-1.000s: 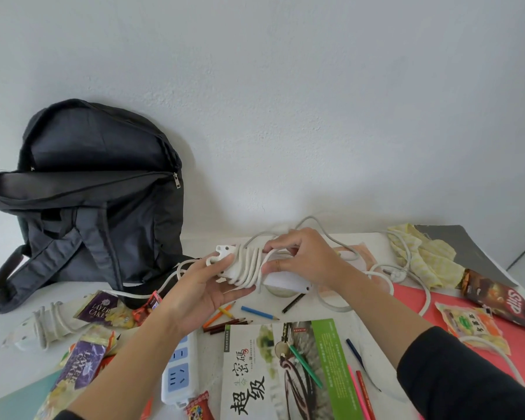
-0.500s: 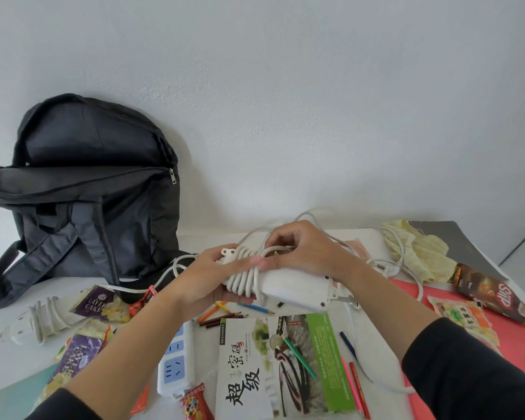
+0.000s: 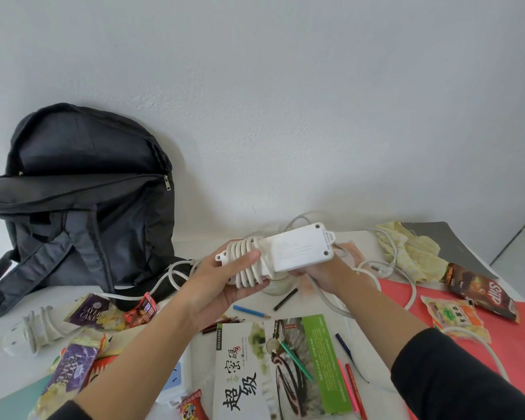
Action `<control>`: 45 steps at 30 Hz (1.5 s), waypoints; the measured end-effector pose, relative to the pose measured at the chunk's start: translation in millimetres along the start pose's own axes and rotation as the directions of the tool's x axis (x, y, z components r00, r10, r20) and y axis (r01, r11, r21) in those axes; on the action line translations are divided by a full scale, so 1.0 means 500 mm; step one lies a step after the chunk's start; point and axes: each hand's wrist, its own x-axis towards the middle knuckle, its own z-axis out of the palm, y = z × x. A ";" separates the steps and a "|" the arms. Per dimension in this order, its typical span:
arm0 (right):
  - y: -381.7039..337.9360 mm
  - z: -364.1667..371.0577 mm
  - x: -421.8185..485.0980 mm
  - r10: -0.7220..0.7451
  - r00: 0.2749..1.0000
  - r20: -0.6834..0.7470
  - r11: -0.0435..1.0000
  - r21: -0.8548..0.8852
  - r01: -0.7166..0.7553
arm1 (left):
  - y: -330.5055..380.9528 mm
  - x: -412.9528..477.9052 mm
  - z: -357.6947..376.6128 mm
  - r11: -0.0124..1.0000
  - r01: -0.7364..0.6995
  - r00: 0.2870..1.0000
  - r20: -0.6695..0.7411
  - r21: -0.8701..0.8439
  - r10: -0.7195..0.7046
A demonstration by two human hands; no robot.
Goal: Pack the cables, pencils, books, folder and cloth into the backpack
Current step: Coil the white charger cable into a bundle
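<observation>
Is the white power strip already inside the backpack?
No, both hands, left hand and right hand, hold the power strip above the table, apart from the backpack.

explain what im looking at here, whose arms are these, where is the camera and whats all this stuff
There is no machine here. The single picture comes from a camera worn on a person's head, looking down at their own two bare hands. The left hand and the right hand together hold a white power strip with its cable wound round one end. The black backpack stands open against the wall on the left. On the table lie a book, coloured pencils, snack packets, a yellow cloth and a second wrapped power strip.
</observation>
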 end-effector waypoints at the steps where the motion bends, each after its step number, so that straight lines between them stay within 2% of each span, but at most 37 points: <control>1: 0.003 0.003 -0.001 0.005 1.000 -0.017 1.000 0.003 -0.005 | -0.004 0.000 -0.001 1.000 -0.006 1.000 0.002 0.002 0.006; 3: -0.002 0.015 -0.010 0.018 1.000 -0.007 1.000 0.013 -0.018 | -0.006 0.003 -0.004 0.999 -0.040 0.999 -0.002 0.033 0.041; 5: -0.004 0.023 -0.012 0.036 0.997 0.066 0.997 0.067 -0.041 | -0.001 0.006 -0.001 0.985 -0.088 0.995 -0.029 0.148 0.093; 8: -0.012 0.035 -0.024 0.174 0.975 0.138 0.979 0.083 -0.187 | 0.006 0.013 0.009 0.948 -0.121 0.987 -0.063 0.295 0.145; 12: -0.011 0.049 -0.030 0.363 0.903 0.230 0.920 0.068 -0.387 | -0.003 0.023 0.009 0.956 -0.128 0.981 -0.108 0.262 0.161; 15: -0.015 0.056 -0.041 0.412 0.861 0.299 0.903 -0.006 -0.430 | -0.016 0.032 -0.001 0.958 -0.160 0.975 -0.111 0.237 0.190; 18: -0.023 0.053 -0.052 0.371 0.875 0.312 0.929 -0.126 -0.349 | -0.014 0.053 -0.021 0.952 -0.203 0.948 -0.198 0.230 0.250; 20: -0.029 0.042 -0.048 0.288 0.920 0.267 0.937 -0.278 -0.212 | -0.008 0.068 -0.042 0.943 -0.210 0.919 -0.276 0.259 0.280; 22: -0.041 0.031 -0.039 0.126 0.966 0.227 0.880 -0.475 -0.003 | -0.002 0.079 -0.066 0.920 -0.203 0.897 -0.314 0.335 0.312; 24: -0.057 0.023 -0.029 -0.056 0.973 0.224 0.807 -0.563 0.176 | 0.001 0.088 -0.092 0.888 -0.190 0.891 -0.306 0.420 0.335; 27: -0.092 0.010 -0.023 -0.223 0.949 0.221 0.801 -0.514 0.308 | 0.006 0.081 -0.107 0.870 -0.150 0.930 -0.233 0.470 0.286; 29: -0.117 -0.003 -0.018 -0.260 0.938 0.229 0.838 -0.430 0.337 | 0.011 0.065 -0.097 0.875 -0.146 0.962 -0.139 0.462 0.234; 34: -0.147 -0.040 -0.001 -0.182 0.936 0.302 0.952 -0.186 0.245 | 0.033 0.022 -0.055 0.945 -0.118 0.993 0.055 0.305 0.106; 37: -0.144 -0.037 0.013 -0.101 0.934 0.342 0.994 -0.002 0.108 | 0.041 0.010 -0.036 0.971 -0.104 0.989 0.130 0.216 0.077; 42: -0.094 0.001 0.052 -0.068 0.968 0.241 0.983 -0.151 0.106 | 0.025 0.002 -0.010 0.994 -0.060 0.994 0.094 0.096 0.050; 45: -0.051 0.018 0.060 -0.178 0.960 0.218 0.982 0.098 0.160 | 0.013 0.007 -0.001 0.996 -0.065 0.998 -0.016 0.055 0.066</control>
